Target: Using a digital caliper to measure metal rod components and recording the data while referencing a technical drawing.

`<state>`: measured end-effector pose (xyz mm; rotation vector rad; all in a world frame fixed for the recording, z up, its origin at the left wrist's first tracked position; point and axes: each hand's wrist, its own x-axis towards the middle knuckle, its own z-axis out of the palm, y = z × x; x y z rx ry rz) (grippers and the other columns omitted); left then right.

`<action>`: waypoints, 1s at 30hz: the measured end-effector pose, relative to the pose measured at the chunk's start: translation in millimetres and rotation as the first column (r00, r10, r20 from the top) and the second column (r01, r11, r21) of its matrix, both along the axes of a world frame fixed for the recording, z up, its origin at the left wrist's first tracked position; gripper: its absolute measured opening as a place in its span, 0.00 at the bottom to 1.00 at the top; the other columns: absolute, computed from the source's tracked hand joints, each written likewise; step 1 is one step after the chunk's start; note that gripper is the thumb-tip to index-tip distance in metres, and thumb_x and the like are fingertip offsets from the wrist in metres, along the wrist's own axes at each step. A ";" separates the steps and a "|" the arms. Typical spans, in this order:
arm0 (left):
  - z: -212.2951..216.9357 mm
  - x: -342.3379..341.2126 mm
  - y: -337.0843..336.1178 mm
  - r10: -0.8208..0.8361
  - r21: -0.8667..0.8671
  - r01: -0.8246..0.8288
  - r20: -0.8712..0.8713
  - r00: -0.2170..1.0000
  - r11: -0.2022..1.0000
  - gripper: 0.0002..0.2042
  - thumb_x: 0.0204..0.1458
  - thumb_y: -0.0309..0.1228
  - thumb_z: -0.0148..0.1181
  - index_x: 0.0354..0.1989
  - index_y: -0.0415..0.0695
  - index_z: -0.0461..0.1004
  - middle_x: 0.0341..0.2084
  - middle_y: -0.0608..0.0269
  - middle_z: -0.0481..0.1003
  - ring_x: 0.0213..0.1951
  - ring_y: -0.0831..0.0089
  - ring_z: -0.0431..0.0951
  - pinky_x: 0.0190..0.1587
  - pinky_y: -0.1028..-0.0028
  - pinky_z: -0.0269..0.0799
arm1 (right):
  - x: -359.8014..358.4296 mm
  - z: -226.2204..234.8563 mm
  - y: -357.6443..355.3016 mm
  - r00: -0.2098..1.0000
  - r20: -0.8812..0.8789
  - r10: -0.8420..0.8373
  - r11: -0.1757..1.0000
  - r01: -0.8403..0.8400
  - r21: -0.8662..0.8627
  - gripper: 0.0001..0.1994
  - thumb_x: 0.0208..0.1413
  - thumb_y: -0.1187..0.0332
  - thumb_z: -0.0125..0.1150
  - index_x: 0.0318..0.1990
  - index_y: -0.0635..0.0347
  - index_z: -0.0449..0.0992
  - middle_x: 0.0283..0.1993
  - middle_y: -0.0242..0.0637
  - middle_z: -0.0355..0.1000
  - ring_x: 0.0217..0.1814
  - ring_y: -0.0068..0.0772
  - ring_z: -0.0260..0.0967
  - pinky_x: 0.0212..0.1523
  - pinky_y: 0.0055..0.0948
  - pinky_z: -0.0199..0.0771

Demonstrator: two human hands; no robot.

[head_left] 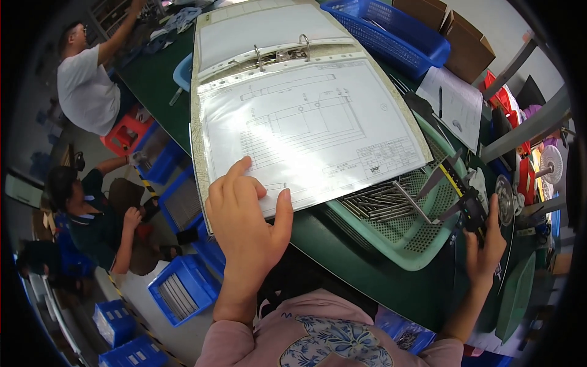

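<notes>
My left hand (247, 214) rests over a sheet in an open ring binder (324, 122). Its index finger touches a line drawing in a clear sleeve, the thumb stands apart, and it holds nothing. At the right, my right hand (488, 248) grips a digital caliper (452, 183), whose jaws point left over a light green plastic basket (419, 251). A thin metal rod (411, 200) shows at the caliper's jaws; whether they clamp it I cannot tell. Many similar metal rods (373, 205) lie in the basket, partly hidden beneath the binder.
A blue plastic basket (391, 33) and cardboard boxes (468, 46) stand at the back. Papers with a pen (441, 101) lie at the right, near a metal post (529, 125). Two people sit at the left, near blue crates (183, 290) on the floor.
</notes>
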<state>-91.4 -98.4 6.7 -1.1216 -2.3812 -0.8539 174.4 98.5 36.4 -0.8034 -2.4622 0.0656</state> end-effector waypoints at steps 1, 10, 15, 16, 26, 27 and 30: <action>0.3 0.7 -0.8 0.008 -0.004 -0.008 0.000 1.000 1.000 0.12 0.38 0.32 0.57 0.23 0.41 0.60 0.42 0.48 0.66 0.40 0.58 0.62 0.42 0.65 0.54 | 1.3 0.2 -0.8 1.000 0.018 -0.018 0.999 0.018 -0.032 0.34 0.37 0.75 0.57 0.57 0.66 0.53 0.31 0.47 0.68 0.26 0.40 0.66 0.29 0.26 0.65; 2.2 1.7 -3.7 0.013 0.006 -0.013 0.013 1.000 1.000 0.12 0.37 0.30 0.57 0.23 0.42 0.60 0.41 0.50 0.66 0.39 0.57 0.63 0.42 0.65 0.55 | 1.2 -4.1 -3.5 0.989 0.143 -0.019 0.994 0.034 -0.105 0.37 0.34 0.75 0.60 0.57 0.65 0.53 0.43 0.51 0.66 0.36 0.46 0.68 0.35 0.31 0.67; 1.9 -0.8 -1.0 -0.020 0.002 0.020 -0.009 1.000 1.000 0.12 0.37 0.30 0.57 0.22 0.41 0.58 0.41 0.50 0.66 0.38 0.56 0.63 0.42 0.65 0.56 | -5.2 -3.9 -2.4 0.993 0.118 -0.011 0.999 0.016 -0.043 0.36 0.36 0.78 0.58 0.57 0.65 0.51 0.43 0.51 0.65 0.41 0.47 0.66 0.39 0.31 0.66; 0.4 -1.6 -0.5 -0.005 -0.004 0.005 -0.021 1.000 1.000 0.11 0.38 0.30 0.56 0.22 0.41 0.58 0.41 0.49 0.66 0.38 0.55 0.63 0.42 0.65 0.56 | -5.0 -2.3 -2.2 0.996 0.086 0.006 0.999 -0.003 -0.034 0.35 0.36 0.78 0.57 0.57 0.66 0.51 0.44 0.52 0.65 0.42 0.48 0.66 0.40 0.31 0.66; -11.5 -26.1 -18.7 -0.082 0.063 0.082 -0.003 0.997 0.995 0.15 0.49 0.29 0.49 0.46 0.40 0.65 0.28 0.59 0.64 0.31 0.70 0.61 0.37 0.75 0.58 | 62.8 31.1 5.1 0.900 -0.331 -0.285 0.934 0.338 0.114 0.18 0.37 0.67 0.63 0.39 0.63 0.71 0.27 0.40 0.69 0.18 0.26 0.62 0.20 0.19 0.61; -10.7 -28.1 -20.1 -0.093 0.122 0.082 0.082 0.992 0.989 0.14 0.49 0.29 0.49 0.45 0.39 0.65 0.28 0.59 0.65 0.31 0.71 0.61 0.37 0.75 0.58 | 75.2 34.0 2.7 0.849 -0.316 -0.423 0.883 0.464 0.066 0.16 0.37 0.65 0.63 0.34 0.63 0.71 0.23 0.39 0.68 0.17 0.25 0.61 0.19 0.19 0.59; -1.7 -10.8 4.5 -0.089 0.407 0.152 -0.170 0.981 0.901 0.09 0.52 0.30 0.45 0.28 0.36 0.65 0.25 0.63 0.64 0.29 0.76 0.60 0.33 0.78 0.57 | 110.2 31.4 1.3 0.672 -0.332 -0.661 0.699 0.714 0.053 0.16 0.36 0.57 0.64 0.21 0.62 0.70 0.13 0.36 0.62 0.13 0.26 0.55 0.17 0.22 0.55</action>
